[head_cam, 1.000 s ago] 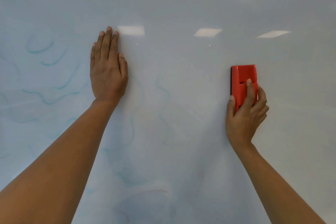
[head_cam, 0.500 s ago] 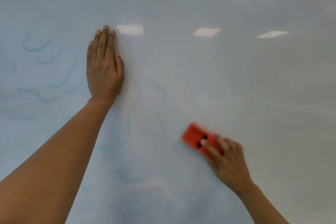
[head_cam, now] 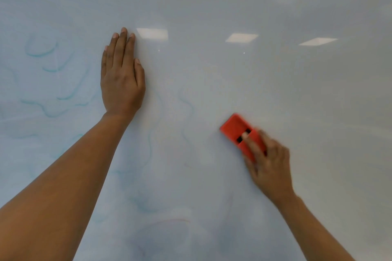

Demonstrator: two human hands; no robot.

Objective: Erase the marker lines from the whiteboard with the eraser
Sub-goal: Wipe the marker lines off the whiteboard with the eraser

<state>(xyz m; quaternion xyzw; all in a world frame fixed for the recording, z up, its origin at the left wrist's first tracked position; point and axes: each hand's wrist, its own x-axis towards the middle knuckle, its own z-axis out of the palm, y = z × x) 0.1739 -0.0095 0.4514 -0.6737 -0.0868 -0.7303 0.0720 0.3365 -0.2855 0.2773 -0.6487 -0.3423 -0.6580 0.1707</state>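
Note:
A glossy whiteboard [head_cam: 297,101] fills the whole view. My right hand [head_cam: 268,167] grips a red eraser [head_cam: 234,127] and presses it flat on the board right of centre; both look blurred. The eraser points up and to the left. My left hand [head_cam: 122,74] lies flat on the board with fingers together, holding nothing. Faint teal marker lines [head_cam: 51,112] wind across the left part, and paler wavy lines [head_cam: 188,108] run between my two hands. A faint reddish curve [head_cam: 169,221] shows near the bottom.
Ceiling lights reflect in the board as bright rectangles [head_cam: 152,33] along the top and upper right. The right side of the board shows no marks.
My right hand swept the eraser from the upper right down to the lower middle, and it has since slid back up and to the right. My left hand has stayed flat on the board.

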